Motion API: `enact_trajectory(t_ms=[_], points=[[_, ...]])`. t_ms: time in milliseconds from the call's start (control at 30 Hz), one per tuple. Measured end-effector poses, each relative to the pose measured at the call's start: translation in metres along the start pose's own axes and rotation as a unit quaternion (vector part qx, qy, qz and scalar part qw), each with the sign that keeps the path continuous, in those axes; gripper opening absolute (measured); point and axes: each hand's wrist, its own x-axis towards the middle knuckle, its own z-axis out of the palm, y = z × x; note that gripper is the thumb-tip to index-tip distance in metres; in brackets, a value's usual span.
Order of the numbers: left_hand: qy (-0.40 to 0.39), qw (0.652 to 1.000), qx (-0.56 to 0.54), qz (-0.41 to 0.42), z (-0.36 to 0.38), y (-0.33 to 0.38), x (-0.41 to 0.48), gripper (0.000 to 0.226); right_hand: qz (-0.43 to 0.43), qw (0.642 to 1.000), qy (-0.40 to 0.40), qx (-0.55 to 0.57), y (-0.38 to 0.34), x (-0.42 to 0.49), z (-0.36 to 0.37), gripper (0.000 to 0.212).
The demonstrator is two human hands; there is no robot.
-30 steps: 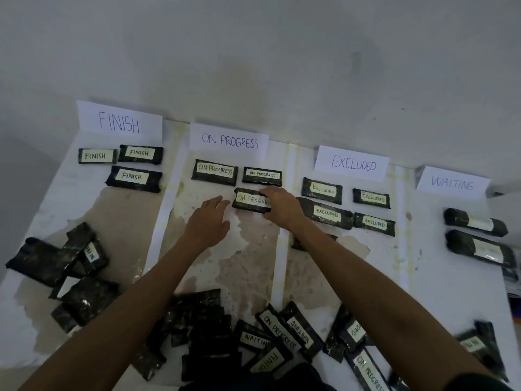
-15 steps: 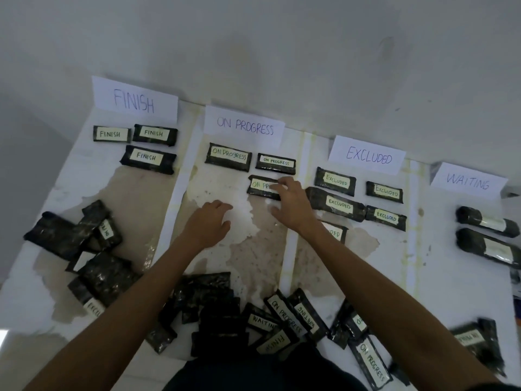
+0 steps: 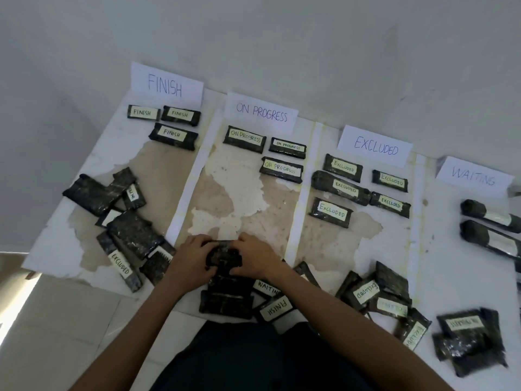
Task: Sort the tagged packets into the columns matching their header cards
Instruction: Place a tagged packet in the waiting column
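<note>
At the near pile (image 3: 225, 303), my left hand (image 3: 194, 261) and right hand (image 3: 253, 259) now grip a dark packet (image 3: 224, 253); the ON PROGRESS packet (image 3: 281, 169) is released.

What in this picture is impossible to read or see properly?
Head view only.
The held packet: no tag shows; the left hand and right hand cover its ends.
The upper WAITING packet: tag washed out, end cut by the right edge.
The big left-pile packet: dark side up, tag unseen.
The pale tag in the near-right pile: too blurred to read.
</note>
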Motion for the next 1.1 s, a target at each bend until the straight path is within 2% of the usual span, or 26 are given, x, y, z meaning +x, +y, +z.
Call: enact_trajectory(t_ms=[167, 267, 400, 500, 633, 767, 900, 1100], points=[[0.030, 0.999, 0.018, -0.011, 0.007, 0.011, -0.005, 0.040, -0.001, 0.998, 0.033, 0.047, -0.009, -0.010, 0.001, 0.032], [0.054, 0.998, -0.026, -0.013, 0.002, 0.019, -0.008, 0.042, -0.039, 0.989, 0.134, 0.057, -0.009, -0.020, -0.006, 0.021], [0.064, 0.983, -0.162, -0.053, -0.012, 0.029, -0.013, 0.064, -0.106, 0.954, 0.273, 0.070, 0.003, -0.037, -0.014, 0.027], [0.032, 0.973, -0.221, -0.053, -0.019, 0.036, -0.012, 0.064, -0.115, 0.938, 0.320, 0.071, 0.017, -0.048, -0.020, 0.030], [0.009, 0.970, -0.241, -0.032, -0.020, 0.046, -0.004, 0.054, -0.103, 0.936, 0.326, 0.083, 0.030, -0.058, -0.021, 0.030], [0.015, 0.979, -0.202, -0.007, -0.022, 0.053, 0.005, 0.049, -0.094, 0.951, 0.284, 0.084, 0.043, -0.068, -0.018, 0.022], [0.013, 0.983, -0.181, 0.013, -0.025, 0.064, 0.017, 0.035, -0.097, 0.961, 0.255, 0.051, 0.049, -0.077, -0.014, 0.021], [-0.032, 0.966, -0.258, -0.006, -0.027, 0.095, 0.038, 0.031, -0.051, 0.963, 0.264, -0.029, 0.060, -0.096, -0.015, 0.037]])
